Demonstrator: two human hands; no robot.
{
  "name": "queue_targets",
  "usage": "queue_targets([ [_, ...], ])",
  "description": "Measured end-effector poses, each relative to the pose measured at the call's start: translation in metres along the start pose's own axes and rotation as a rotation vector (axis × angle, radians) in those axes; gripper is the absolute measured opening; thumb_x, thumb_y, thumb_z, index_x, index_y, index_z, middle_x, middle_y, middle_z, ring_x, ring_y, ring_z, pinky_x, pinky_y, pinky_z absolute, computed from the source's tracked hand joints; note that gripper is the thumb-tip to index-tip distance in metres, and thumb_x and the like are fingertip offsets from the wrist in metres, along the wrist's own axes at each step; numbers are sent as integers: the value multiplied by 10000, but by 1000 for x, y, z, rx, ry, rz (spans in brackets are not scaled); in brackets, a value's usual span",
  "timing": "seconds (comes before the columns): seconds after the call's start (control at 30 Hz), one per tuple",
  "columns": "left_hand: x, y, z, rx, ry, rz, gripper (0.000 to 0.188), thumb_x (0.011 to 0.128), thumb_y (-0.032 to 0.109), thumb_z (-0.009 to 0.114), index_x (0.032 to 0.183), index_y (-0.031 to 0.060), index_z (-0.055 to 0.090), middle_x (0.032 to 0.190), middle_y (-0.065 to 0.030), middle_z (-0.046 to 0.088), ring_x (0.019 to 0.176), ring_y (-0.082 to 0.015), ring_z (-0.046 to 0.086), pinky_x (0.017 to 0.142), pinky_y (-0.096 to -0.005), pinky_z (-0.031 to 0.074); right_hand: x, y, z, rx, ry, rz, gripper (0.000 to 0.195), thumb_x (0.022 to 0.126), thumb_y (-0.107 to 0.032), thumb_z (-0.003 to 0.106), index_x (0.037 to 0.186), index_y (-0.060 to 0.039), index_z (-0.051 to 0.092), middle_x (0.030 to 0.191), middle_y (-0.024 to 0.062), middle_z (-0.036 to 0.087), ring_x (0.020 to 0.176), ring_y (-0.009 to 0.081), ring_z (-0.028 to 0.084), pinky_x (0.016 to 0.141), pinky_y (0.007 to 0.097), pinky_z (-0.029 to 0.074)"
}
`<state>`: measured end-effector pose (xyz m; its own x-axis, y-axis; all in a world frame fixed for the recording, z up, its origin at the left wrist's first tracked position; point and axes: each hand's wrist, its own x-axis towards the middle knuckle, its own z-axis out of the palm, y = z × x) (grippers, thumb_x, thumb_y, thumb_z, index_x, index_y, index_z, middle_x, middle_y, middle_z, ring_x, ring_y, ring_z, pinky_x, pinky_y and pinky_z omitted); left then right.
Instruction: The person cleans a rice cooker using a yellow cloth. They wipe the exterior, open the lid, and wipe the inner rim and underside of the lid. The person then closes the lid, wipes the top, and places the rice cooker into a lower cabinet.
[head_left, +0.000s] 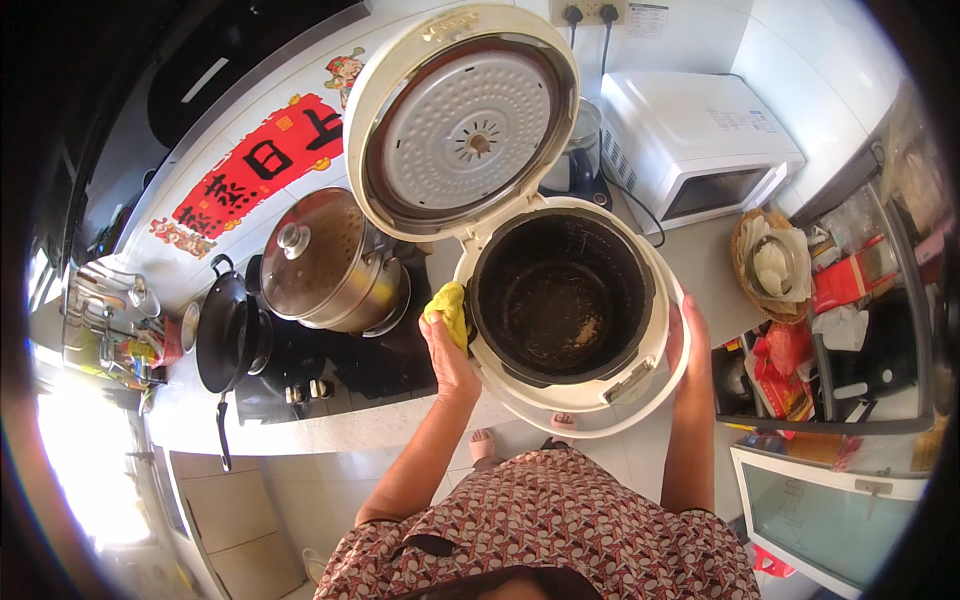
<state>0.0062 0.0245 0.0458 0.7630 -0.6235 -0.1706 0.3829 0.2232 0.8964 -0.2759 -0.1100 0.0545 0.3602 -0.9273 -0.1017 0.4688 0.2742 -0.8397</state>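
Note:
A white rice cooker (487, 367) is right in front of me, its round lid (360, 82) raised and leaning back to the left. The dark inner pot (525, 300) sits in the body, with a small brownish patch on its bottom. In my left hand (451, 367) is a bunched yellow cloth (448, 306), pressed against the cooker's left side at the pot's rim. My right hand (691, 337) grips the cooker's right side by the carrying handle (600, 432); part of its palm is hidden. What supports the cooker from below cannot be seen.
Left of the cooker, a lidded steel steamer pot (341, 281) and a black wok (217, 330) stand on the gas hob (352, 375). Behind on the right are a glass kettle (581, 161) and a white microwave (697, 135). A wicker basket (750, 289) and a loaded rack (825, 427) are at the right.

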Motion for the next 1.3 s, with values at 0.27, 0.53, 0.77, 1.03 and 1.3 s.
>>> queue_targets([
  [0.27, 5, 22, -7, 120, 195, 293, 213, 1015, 260, 510, 1094, 69, 564, 930, 14, 587, 833, -66, 536, 761, -217, 457, 20, -18, -38, -714, 229, -64, 642, 905, -313, 675, 1405, 5, 428, 1303, 158, 552, 1161, 188, 540, 959, 335, 449],
  [0.53, -23, 67, 8, 393, -178, 373, 193, 997, 178, 553, 1122, 37, 591, 946, 13, 611, 852, -53, 520, 776, -202, 447, 2, -21, 154, -523, -567, -53, 490, 860, -126, 693, 1304, -8, 524, 1083, 123, 654, 840, 93, 607, 734, 246, 511],
  [0.77, -7, 83, 11, 779, -84, 467, 190, 847, 79, 675, 1021, 6, 665, 818, -65, 673, 729, -99, 592, 695, -254, 499, 54, 26, 175, -680, -687, -21, 184, 796, -126, 719, 888, 24, 662, 699, 68, 654, 635, 97, 582, 610, 283, 481],
  [1.03, 54, 51, 27, 819, 238, 504, 244, 806, 206, 724, 928, 1, 672, 736, -113, 658, 664, -163, 605, 664, -307, 499, 124, 50, 197, -903, -584, -464, 162, 772, -89, 679, 888, 21, 657, 733, 200, 647, 711, 354, 651, 657, 397, 501],
  [1.3, 88, 23, 25, 781, 179, 413, 275, 832, 263, 699, 866, -8, 663, 716, -128, 648, 664, -176, 596, 660, -337, 485, 132, 60, 218, -1371, -434, -656, 161, 744, -189, 662, 798, -44, 619, 711, 161, 653, 712, 362, 658, 634, 473, 520],
])
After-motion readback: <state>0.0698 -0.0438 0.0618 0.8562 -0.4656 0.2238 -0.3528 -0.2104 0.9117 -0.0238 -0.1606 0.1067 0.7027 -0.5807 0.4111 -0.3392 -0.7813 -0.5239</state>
